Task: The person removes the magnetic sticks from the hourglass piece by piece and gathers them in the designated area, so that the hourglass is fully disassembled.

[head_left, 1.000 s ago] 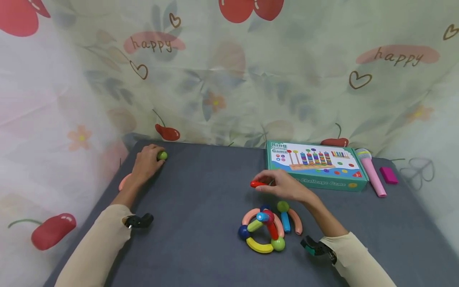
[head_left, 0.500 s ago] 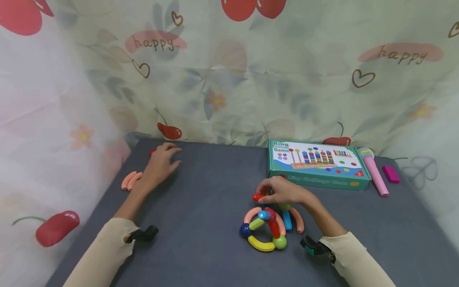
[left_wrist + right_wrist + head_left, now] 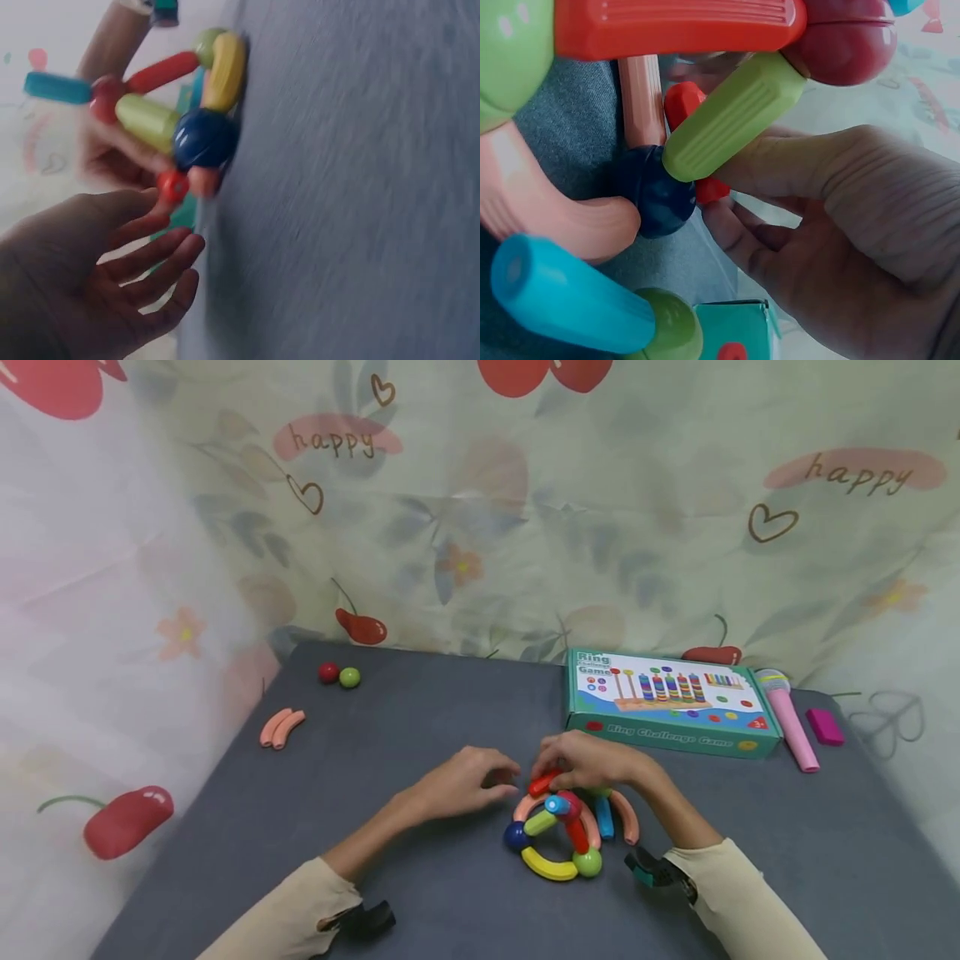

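Observation:
My right hand (image 3: 592, 760) pinches a short red rod (image 3: 543, 783) at the far side of a magnetic ball-and-rod build; in the right wrist view the rod (image 3: 712, 191) is right at a navy ball (image 3: 656, 191). The build has a low ring with a yellow curved rod (image 3: 549, 865), pink curved rods, a navy ball (image 3: 516, 836) and a green ball (image 3: 588, 862). Above the ring, a red ball joins red, light green and blue rods (image 3: 557, 805). My left hand (image 3: 468, 782), fingers loosely bent and holding nothing, is just left of the build; its fingertips near the red rod (image 3: 172, 186).
At the far left lie a red ball (image 3: 328, 672), a green ball (image 3: 349, 677) and two pink curved rods (image 3: 282, 728). A green game box (image 3: 675, 739), pink microphone (image 3: 793, 727) and magenta block (image 3: 825, 727) sit back right. Beside the build are a blue rod (image 3: 604, 818) and pink curved rod (image 3: 624, 818).
My left hand has let go of the green ball beside the red one and moved right, close to the build. My right hand has brought the red rod nearer, down to the build's far side.

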The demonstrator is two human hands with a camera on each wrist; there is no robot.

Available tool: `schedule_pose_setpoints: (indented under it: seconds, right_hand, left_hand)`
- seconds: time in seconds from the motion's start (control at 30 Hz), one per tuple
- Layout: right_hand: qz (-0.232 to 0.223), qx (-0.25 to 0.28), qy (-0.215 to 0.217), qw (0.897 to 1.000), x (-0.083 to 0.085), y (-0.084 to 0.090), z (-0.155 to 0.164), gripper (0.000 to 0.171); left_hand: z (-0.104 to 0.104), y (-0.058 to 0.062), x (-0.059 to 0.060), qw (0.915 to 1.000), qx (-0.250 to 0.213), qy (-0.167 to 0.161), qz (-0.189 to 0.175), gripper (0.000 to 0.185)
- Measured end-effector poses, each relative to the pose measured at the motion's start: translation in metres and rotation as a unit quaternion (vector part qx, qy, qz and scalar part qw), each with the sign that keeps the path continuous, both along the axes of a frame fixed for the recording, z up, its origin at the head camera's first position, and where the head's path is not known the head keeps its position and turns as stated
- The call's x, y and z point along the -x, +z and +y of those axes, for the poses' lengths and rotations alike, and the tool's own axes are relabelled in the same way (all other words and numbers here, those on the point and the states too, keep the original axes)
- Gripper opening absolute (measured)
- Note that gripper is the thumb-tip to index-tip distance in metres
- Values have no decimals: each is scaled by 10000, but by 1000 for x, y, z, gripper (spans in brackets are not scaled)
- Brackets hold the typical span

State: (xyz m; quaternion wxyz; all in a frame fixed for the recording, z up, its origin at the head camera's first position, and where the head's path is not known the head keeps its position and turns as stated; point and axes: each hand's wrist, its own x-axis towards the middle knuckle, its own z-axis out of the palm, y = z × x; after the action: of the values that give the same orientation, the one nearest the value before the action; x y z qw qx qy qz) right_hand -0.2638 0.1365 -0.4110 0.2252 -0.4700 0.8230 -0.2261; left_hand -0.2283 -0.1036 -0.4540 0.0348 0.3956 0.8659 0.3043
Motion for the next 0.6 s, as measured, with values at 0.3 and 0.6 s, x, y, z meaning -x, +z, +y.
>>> schedule_pose_setpoints:
  seconds: [0.3,0.6]
  right_hand:
    - [-541,426,-184,9975,1,-6,1,25]
    - [-378,117,-593,9975,-12,-3,28,41]
  left_hand:
    - [28,-8,-7,9934,-264,888,-676,25]
    - [-5,4,-18,9734,59,2097,-926,20]
